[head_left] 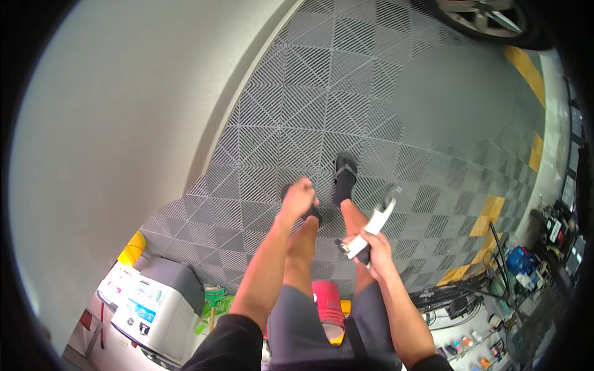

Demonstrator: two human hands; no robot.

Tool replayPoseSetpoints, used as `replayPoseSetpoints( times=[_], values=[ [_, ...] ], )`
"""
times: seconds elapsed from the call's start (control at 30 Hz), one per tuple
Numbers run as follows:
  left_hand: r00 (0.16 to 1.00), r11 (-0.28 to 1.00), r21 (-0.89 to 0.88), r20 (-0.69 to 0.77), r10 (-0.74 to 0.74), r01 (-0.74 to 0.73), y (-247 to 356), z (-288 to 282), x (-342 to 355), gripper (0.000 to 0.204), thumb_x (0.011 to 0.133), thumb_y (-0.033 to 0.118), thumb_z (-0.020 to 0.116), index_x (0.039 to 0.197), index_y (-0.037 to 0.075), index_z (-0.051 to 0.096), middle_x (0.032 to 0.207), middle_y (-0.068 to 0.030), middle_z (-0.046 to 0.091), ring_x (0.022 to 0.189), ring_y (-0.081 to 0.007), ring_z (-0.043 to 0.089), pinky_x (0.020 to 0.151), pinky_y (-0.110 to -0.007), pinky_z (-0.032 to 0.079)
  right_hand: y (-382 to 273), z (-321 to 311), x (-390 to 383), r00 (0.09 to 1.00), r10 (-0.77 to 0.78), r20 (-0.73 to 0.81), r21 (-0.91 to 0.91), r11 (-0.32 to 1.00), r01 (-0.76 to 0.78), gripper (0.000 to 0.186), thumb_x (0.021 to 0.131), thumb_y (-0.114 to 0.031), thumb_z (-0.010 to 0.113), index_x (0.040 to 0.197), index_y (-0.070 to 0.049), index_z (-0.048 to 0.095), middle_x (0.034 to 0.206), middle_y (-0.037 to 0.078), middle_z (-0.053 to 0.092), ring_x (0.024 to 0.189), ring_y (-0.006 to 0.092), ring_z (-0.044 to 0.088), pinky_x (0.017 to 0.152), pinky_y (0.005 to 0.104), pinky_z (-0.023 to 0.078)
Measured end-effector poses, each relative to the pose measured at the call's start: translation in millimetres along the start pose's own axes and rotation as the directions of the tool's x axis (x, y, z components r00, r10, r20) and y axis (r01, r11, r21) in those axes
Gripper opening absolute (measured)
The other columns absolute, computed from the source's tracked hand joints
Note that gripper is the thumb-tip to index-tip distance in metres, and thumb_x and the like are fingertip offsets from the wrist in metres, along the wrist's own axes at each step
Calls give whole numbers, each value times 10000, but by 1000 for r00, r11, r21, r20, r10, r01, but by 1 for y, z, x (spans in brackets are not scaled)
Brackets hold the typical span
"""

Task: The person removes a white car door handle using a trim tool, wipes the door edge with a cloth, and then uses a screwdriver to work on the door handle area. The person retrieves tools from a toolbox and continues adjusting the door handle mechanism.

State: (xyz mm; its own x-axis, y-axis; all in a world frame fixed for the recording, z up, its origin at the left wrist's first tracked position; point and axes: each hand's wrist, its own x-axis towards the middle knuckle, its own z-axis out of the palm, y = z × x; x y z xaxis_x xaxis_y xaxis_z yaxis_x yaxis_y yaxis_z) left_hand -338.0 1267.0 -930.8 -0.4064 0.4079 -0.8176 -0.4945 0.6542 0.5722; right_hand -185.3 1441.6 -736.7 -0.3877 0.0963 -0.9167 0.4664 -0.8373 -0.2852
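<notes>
White handheld tool [375, 226] sits in the right hand [376, 252], the fingers closed around its lower part, its length slanting up and to the right over the person's right shin. The left hand [299, 196] is well apart from it, fingers curled and blurred; I cannot tell whether it holds anything. To handle the tool well, a firm, settled grip low on the body seems best, with the upper end kept pointing away from the legs and the free hand ready to steady it. Just past the hands, a dark sandal [345, 166] stands on the ribbed grey floor [309, 80]; sure footing matters there. Behind, between the thighs, shows a red bucket [327, 300]; farther out, a car wheel [479, 15].
</notes>
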Motion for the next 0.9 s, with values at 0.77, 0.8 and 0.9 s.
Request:
replayPoseSetpoints(
  times=[0.77,0.8,0.9],
  values=[
    [972,399,-891,-159,175,-218,29,-57,-538,404,1041,509,497,918,128,550,800,7,534,716,-162,570,533,-279,388,94,182,-234,871,438,222,-508,815,-279,242,988,-254,563,982,-13,580,712,133,620,505,241,608,440,377,523],
    [955,350,-894,-225,194,-281,28,-69,-544,406,1042,511,497,897,133,532,779,12,509,690,-155,544,529,-270,379,99,205,-240,861,438,259,-500,823,-268,250,991,-254,565,976,-5,588,711,132,621,505,242,609,442,377,525],
    [884,146,-879,-423,201,-454,-11,-100,-557,418,1036,520,504,877,133,517,703,31,394,599,-126,420,514,-233,340,130,275,-236,853,424,305,-524,822,-221,244,983,-238,570,950,3,593,720,130,607,512,238,603,448,377,522]
  ],
)
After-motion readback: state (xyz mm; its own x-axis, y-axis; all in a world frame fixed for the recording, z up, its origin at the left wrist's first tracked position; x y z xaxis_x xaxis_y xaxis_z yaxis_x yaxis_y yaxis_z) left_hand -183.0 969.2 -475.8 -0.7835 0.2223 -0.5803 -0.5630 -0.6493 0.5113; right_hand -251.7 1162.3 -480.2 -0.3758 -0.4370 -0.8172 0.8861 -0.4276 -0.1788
